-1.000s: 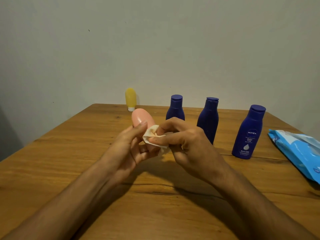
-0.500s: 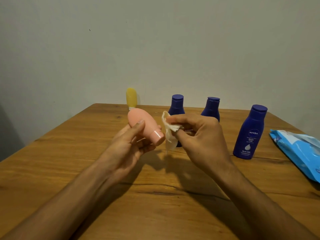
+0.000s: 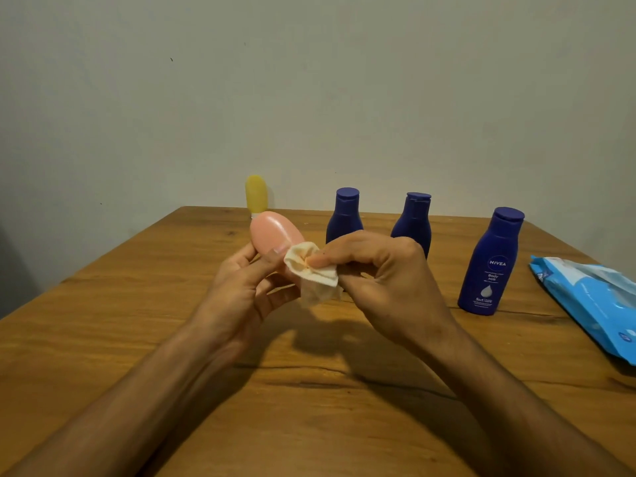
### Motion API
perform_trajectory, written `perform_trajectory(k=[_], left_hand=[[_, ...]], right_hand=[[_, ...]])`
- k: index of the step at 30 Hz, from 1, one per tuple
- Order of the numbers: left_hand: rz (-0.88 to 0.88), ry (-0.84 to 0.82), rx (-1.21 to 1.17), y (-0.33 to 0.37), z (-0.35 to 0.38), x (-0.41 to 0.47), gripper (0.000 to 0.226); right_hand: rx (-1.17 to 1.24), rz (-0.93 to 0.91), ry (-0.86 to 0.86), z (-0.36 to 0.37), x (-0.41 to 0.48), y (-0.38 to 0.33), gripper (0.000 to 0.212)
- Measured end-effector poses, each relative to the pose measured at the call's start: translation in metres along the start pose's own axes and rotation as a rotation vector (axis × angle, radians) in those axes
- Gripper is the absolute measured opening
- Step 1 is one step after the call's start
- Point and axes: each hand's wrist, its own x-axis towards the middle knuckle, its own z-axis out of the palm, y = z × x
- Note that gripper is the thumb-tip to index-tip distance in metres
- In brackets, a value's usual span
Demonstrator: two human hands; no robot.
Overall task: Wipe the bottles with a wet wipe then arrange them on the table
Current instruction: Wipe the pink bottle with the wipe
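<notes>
My left hand (image 3: 241, 290) grips a small pink bottle (image 3: 273, 232) above the table, tilted with its rounded end up and away; its cap end is hidden. My right hand (image 3: 375, 273) pinches a crumpled white wet wipe (image 3: 311, 270) and presses it over the bottle's lower end. Three dark blue lotion bottles stand upright behind: one (image 3: 344, 215) and a second (image 3: 414, 218) partly hidden by my right hand, a third (image 3: 490, 263) with a white label further right. A small yellow bottle (image 3: 256, 194) stands at the table's far edge.
A blue pack of wet wipes (image 3: 592, 301) lies at the right edge of the wooden table (image 3: 120, 321). A plain wall rises right behind the table's far edge.
My right hand has brought the wipe back onto the pink bottle's cap end, covering the cap that showed half a second ago. The left hand has tilted the bottle slightly.
</notes>
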Motion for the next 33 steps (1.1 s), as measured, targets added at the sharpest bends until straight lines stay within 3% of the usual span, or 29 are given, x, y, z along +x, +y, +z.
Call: perform_trajectory(k=[6, 11, 15, 21, 25, 30, 33], left_hand=[[-0.001, -0.012, 0.027, -0.001, 0.0, 0.0, 0.054], [0.025, -0.021, 0.036, 0.0, -0.001, 0.0, 0.049], [0.019, -0.051, 0.029, 0.0, 0.001, -0.001, 0.057], [-0.016, -0.077, -0.033, 0.0, 0.0, 0.0, 0.055], [-0.101, -0.113, -0.053, -0.004, 0.002, -0.001, 0.052], [-0.109, -0.088, -0.068, -0.004, 0.004, -0.002, 0.05], [-0.084, -0.049, -0.06, -0.001, 0.001, 0.002, 0.053]], right_hand=[[-0.003, 0.155, -0.005, -0.001, 0.002, 0.004, 0.028], [0.039, 0.083, -0.035, -0.003, 0.001, 0.0, 0.028], [0.062, 0.26, 0.032, -0.002, 0.002, 0.003, 0.032], [0.236, 0.346, 0.01, -0.005, 0.004, 0.0, 0.026], [0.353, 0.296, -0.004, -0.009, 0.004, -0.003, 0.023], [0.156, 0.184, 0.09, 0.002, 0.001, -0.006, 0.028], [0.082, 0.213, 0.135, 0.002, 0.0, -0.003, 0.032]])
